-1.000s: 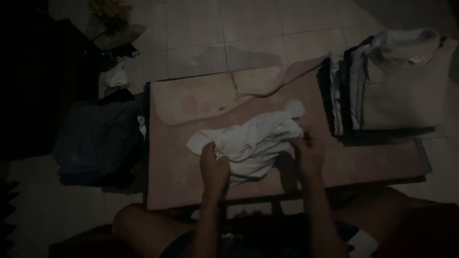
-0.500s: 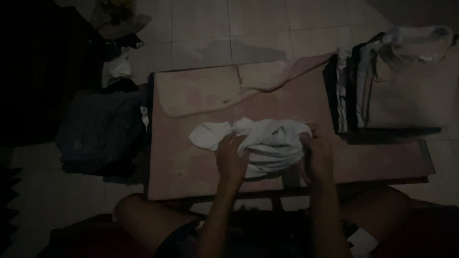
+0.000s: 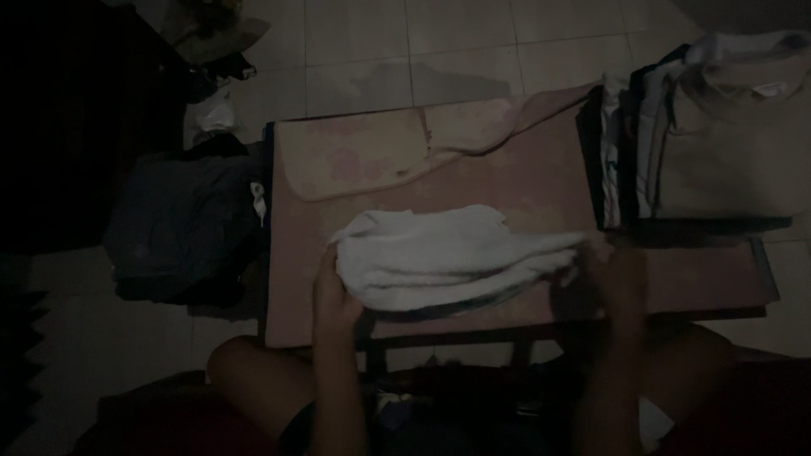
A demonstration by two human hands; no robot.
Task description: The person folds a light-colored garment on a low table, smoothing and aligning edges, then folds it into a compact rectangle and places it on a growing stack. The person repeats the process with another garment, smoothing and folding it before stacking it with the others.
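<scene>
both hands grip a white garment (image 3: 456, 257) at frame centre, left hand (image 3: 334, 291) and right hand (image 3: 617, 270) clamped on its ends; it's stretched out, unfolded, folded stack (image 3: 710, 143) upper right.

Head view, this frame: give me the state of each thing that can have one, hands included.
white garment: stretched out flat between both hands, over the low table.
left hand: gripping the garment's left end.
right hand: gripping its right end.
pink cloth: spread over the table, far edge folded back.
stack of clothes: folded, piled at the table's right end.
dark clothes: heaped, unfolded, on the floor.
</scene>
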